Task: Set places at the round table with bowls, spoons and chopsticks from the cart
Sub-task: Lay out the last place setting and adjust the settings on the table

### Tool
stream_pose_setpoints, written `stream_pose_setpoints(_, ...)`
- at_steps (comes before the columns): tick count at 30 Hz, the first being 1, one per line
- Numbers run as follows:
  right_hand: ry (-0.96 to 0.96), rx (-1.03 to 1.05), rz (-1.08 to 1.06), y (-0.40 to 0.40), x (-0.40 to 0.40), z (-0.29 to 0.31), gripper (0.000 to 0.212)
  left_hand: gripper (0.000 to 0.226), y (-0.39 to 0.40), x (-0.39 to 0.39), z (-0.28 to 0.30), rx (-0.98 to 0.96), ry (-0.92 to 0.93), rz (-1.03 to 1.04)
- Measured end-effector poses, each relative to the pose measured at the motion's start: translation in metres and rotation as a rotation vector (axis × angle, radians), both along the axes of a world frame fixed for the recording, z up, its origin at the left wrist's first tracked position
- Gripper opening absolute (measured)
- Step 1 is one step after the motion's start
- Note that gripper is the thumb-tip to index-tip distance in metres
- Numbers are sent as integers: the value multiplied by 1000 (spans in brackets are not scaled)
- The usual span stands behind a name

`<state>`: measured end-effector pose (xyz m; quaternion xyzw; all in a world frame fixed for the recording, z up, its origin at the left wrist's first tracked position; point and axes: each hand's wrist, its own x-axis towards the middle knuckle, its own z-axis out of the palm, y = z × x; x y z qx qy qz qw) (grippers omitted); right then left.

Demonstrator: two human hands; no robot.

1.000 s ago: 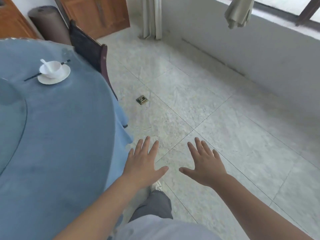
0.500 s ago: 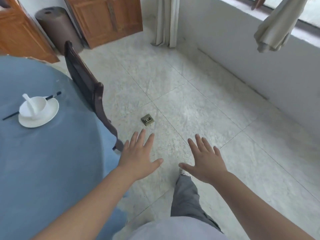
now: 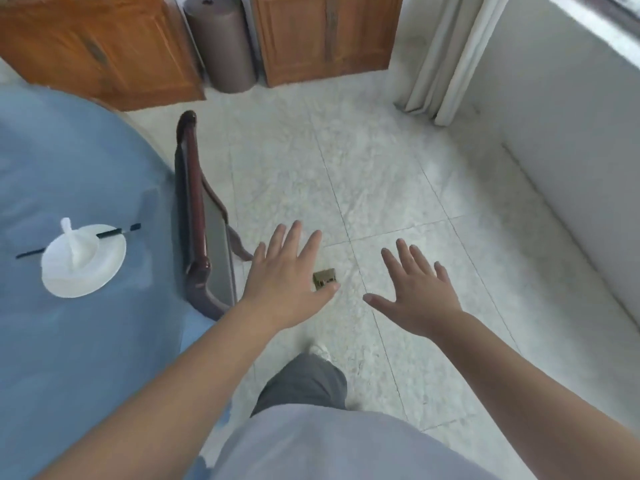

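At the left, the round table [image 3: 79, 341] fills the near side under a blue cloth. One place is laid on it: a white plate [image 3: 100, 271] with a white bowl [image 3: 74, 252] on it, the two hard to tell apart in the glare. A white spoon [image 3: 69, 233] stands in the bowl with its handle pointing up and away. Black chopsticks [image 3: 116, 232] lie across the far side of the plate, their ends sticking out past its rim on both sides.

Just right of the table stands a dark wooden chair [image 3: 194, 216], its back toward the table edge. Far behind it are wooden cabinets [image 3: 104, 53] and, between two of them, an upright brown cylinder [image 3: 221, 46].

Toward the middle, the left hand [image 3: 287, 285] is held out over the pale tiled floor [image 3: 381, 174], palm down, fingers straight and spread, holding nothing. Just beside its thumb a small brass-coloured fitting [image 3: 325, 278] sits in the floor. Below the hands a grey trouser leg [image 3: 304, 382] and the tip of a white shoe [image 3: 320, 351] show.

The right hand [image 3: 420, 296] is held out the same way, palm down, fingers apart, empty. The two hands are near each other but do not touch.

At the far right a pale curtain [image 3: 450, 57] hangs down to the floor, and a white wall [image 3: 571, 140] runs along the right side.
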<state>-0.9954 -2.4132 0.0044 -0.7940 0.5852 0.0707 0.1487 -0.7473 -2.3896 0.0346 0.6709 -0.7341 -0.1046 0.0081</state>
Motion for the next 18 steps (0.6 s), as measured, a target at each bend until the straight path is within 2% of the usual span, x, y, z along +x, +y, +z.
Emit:
stream_pose_setpoints(4, -4, -32, 101, -105, 40, -6, 99, 92, -77, 34, -7, 6, -6, 112)
stream_pose_setpoints(9, 21, -32, 218, -209, 98, 0, 97, 91, -153, 88, -12, 106, -30, 196)
stream_pose_setpoints(18, -44, -41, 593, -347, 255, 27, 96, 90, -200, 185, -5, 41, 51, 602)
